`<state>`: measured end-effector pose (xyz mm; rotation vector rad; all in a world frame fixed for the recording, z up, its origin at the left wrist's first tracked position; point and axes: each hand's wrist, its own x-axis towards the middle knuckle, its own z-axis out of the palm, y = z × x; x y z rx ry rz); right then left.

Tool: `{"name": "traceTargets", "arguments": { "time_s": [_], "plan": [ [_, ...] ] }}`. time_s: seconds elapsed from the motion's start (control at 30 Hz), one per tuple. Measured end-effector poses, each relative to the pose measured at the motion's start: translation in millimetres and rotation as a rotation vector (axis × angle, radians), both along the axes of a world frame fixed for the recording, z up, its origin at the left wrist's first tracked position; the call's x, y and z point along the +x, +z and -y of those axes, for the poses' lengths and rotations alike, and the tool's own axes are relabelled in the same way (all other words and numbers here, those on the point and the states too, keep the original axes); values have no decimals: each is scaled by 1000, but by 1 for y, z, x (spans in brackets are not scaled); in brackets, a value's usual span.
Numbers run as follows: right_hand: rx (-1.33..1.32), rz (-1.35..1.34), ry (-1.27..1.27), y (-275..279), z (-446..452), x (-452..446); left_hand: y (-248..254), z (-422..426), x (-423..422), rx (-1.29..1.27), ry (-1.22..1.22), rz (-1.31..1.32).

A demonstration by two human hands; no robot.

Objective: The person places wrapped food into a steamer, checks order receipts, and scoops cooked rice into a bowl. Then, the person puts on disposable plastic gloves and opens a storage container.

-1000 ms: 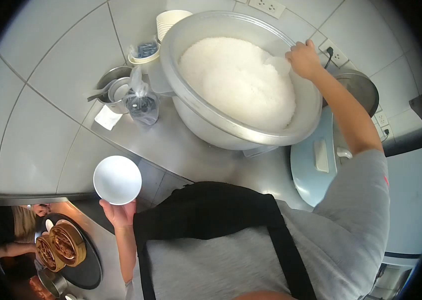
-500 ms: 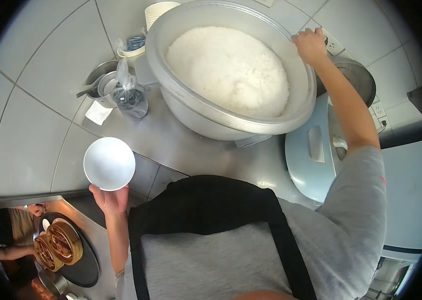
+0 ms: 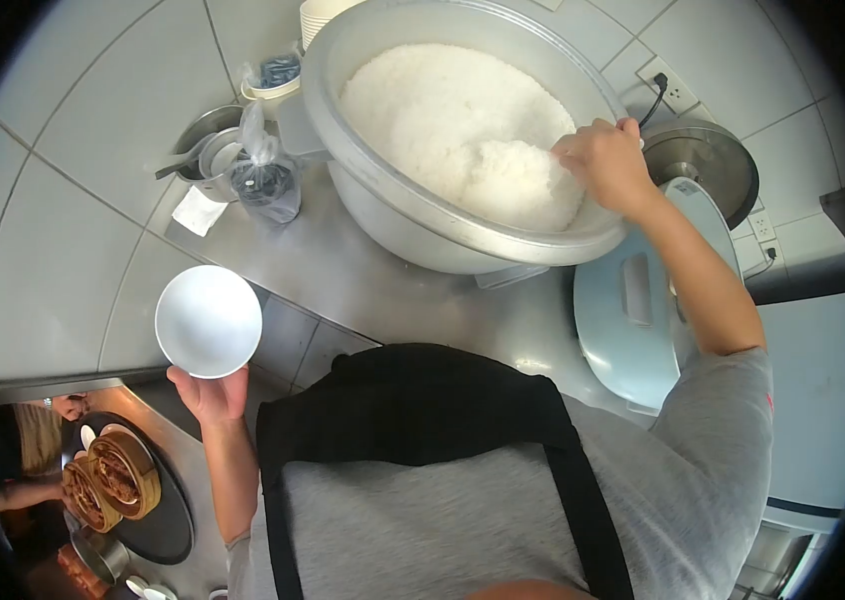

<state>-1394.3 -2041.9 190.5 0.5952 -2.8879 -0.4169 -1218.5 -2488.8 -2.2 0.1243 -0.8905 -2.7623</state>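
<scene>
Steel counter (image 3: 433, 315): runs between the fingers of your left hand (image 3: 215, 395) and those of your right hand (image 3: 611, 170). Large metal pot (image 3: 383, 225): stands on it, its wide mouth reaching under your right fingers. White rice (image 3: 433, 110): lies in the pot, loosely heaped just beside those fingertips. Light blue appliance (image 3: 611, 320): sits below your right fingers in view, near the pot. Black tray (image 3: 178, 510): lies below your left fingers in view, bearing two bamboo baskets (image 3: 126, 475) of brown food, with another person's hand (image 3: 70, 406) near its edge. Round metal lid (image 3: 708, 165): rests to the right of your right fingers. White bowl (image 3: 209, 322): held at its lower side by your left fingers, which are partly spread and bent beneath it; its inside faces up. Your right fingers are curled in close at the rice; you conceal what they grip, so it cannot be told. Tied plastic bag (image 3: 268, 190): stands above your left fingers in view, between the pot and a metal container (image 3: 205, 135). White napkin (image 3: 199, 210): lies beside that container, above the bowl
</scene>
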Motion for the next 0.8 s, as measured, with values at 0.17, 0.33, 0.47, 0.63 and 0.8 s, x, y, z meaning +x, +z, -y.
{"name": "traceTargets", "arguments": {
  "time_s": [0.17,0.33,0.47,0.63,0.8],
  "plan": [
    [-45,40,101,3,17,11,4,3,0,-41,-5,-13],
    [-234,226,56,2,28,12,16,7,-13,-157,-43,-62],
    [-534,559,-68,-2,18,-11,69,-5,-43,-291,-242,-142],
    [-977,775,-86,11,-7,-35,178,-83,-113,-537,-273,-184],
    [-845,316,60,90,-22,-62,224,-170,-174,-636,-438,-16]
  ]
}}
